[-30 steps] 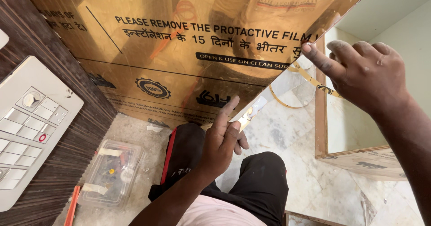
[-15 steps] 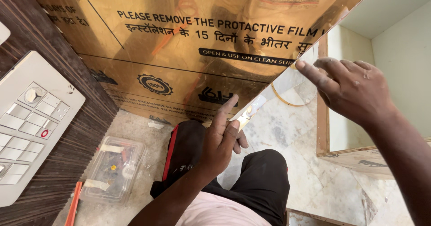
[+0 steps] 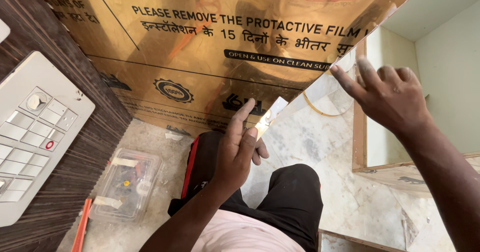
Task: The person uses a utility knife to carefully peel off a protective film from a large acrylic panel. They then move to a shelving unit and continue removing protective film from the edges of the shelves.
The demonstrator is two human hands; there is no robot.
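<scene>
A large gold mirror-finish panel [image 3: 200,57] with printed black lettering fills the upper middle of the view, standing against a dark wood-grain wall. My left hand [image 3: 240,147] rests flat with its fingers pressed to the panel's lower edge, near the corner. My right hand [image 3: 385,94] is raised at the panel's right edge, fingers spread, fingertips touching that edge. Neither hand grips anything. Below them are my legs in black trousers [image 3: 280,202].
A white switch board [image 3: 30,137] sits on the dark wall at left. A clear plastic box [image 3: 125,184] of small parts lies on the marble floor [image 3: 325,137], with an orange tool [image 3: 80,229] beside it. A wooden cabinet frame [image 3: 362,132] stands at right.
My right hand has slid left and down along the panel's right edge. My left hand has stayed against the lower edge. The view has shifted slightly.
</scene>
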